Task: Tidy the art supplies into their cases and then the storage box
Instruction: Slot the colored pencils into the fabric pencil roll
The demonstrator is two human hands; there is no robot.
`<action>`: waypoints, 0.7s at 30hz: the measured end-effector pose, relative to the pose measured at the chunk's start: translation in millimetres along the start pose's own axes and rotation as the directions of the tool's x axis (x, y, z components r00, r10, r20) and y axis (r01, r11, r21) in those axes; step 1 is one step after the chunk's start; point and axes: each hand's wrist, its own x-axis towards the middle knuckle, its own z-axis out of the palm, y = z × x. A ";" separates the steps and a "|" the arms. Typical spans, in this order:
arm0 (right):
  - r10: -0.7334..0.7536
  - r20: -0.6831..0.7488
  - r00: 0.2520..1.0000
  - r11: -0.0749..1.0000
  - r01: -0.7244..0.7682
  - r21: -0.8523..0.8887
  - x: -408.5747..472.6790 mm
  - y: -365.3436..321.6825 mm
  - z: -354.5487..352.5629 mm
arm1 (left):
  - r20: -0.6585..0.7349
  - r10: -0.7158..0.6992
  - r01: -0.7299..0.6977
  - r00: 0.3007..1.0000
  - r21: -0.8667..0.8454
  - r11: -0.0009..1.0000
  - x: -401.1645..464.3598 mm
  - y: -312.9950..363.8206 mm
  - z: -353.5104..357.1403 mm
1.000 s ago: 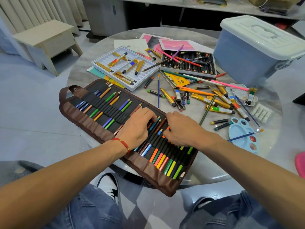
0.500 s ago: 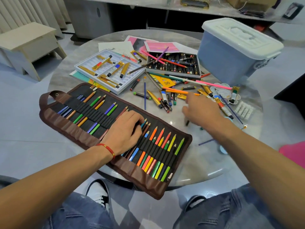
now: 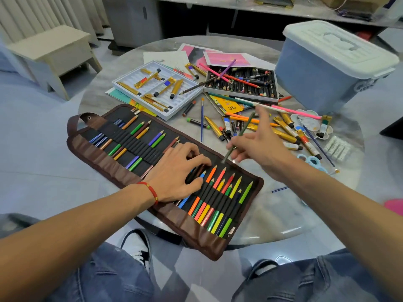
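A brown roll-up pencil case (image 3: 104, 158) lies open across the near side of the round table, with coloured pencils (image 3: 220, 197) in its black loops. My left hand (image 3: 176, 171) presses flat on the case's middle, fingers spread over the pencils. My right hand (image 3: 259, 144) hovers above the case's right end and pinches a dark green pencil (image 3: 239, 134), which slants up and away. A white tray of gold paint tubes (image 3: 157, 88) and a box of oil pastels (image 3: 242, 83) sit farther back. The blue storage box (image 3: 322, 68) stands lidded at the far right.
Loose paint tubes (image 3: 283, 127), pencils, a blue brush (image 3: 202, 118) and a yellow "36" pack (image 3: 231, 105) litter the table's middle. Palettes (image 3: 311, 123) and light blue scissors (image 3: 314, 160) lie at the right. Pink papers (image 3: 222, 58) sit at the back. A low stool (image 3: 52, 53) stands on the floor to the left.
My right hand left the case, reached into the loose pile and has come back toward the case holding a dark green pencil. My left hand has stayed pressed on the case.
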 end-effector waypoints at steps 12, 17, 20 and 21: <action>0.070 0.049 0.996 0.966 -0.055 -0.254 -8.3 23.1 42.4 | -0.012 0.001 -0.001 1.000 0.003 1.000 0.7 -1.7 0.6; 0.000 0.032 0.999 0.946 0.010 -0.324 -8.2 21.4 46.4 | -0.018 0.003 -0.003 1.000 0.008 1.000 0.4 -1.9 1.1; -0.010 -0.002 1.000 0.947 0.009 -0.322 -9.0 21.3 49.5 | -0.018 0.004 -0.004 1.000 0.004 1.000 0.8 -2.0 1.3; 0.005 -0.013 1.000 0.946 -0.009 -0.325 -8.3 22.0 50.1 | -0.017 0.003 -0.003 1.000 0.006 1.000 0.7 -1.8 1.4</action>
